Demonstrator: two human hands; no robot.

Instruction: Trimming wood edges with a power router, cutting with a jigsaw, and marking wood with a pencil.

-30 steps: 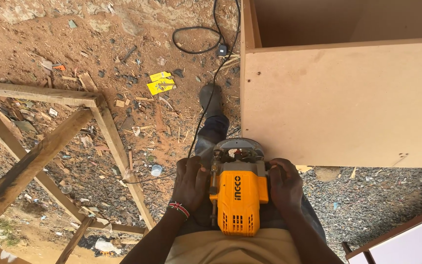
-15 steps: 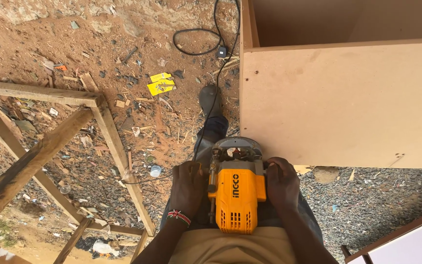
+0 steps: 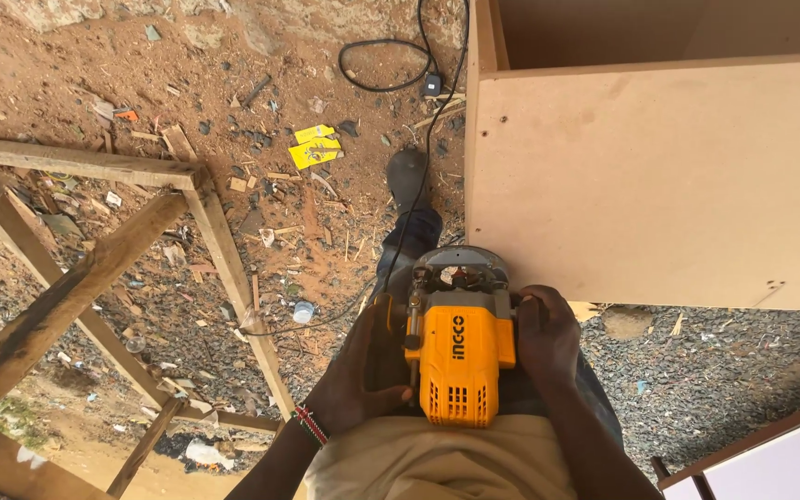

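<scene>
A yellow power router (image 3: 460, 356) with a round grey base sits between my hands, close to my body. My left hand (image 3: 363, 375) grips its left side handle and wears a beaded wristband. My right hand (image 3: 548, 333) grips the right side handle. The tool's black cord (image 3: 414, 185) runs away across the ground, past my dark shoe (image 3: 407, 176). A brown fibreboard box (image 3: 659, 176) stands just beyond the tool, with its lower left corner near the router's base.
A rough wooden frame (image 3: 94, 278) lies on the left over red dirt and gravel littered with wood scraps. Yellow packaging (image 3: 315, 148) lies on the ground ahead. A white board with a brown edge (image 3: 770, 463) shows at the bottom right.
My view has shifted slightly. My left hand has slid a little lower on the router's side. The router stays between both hands.
</scene>
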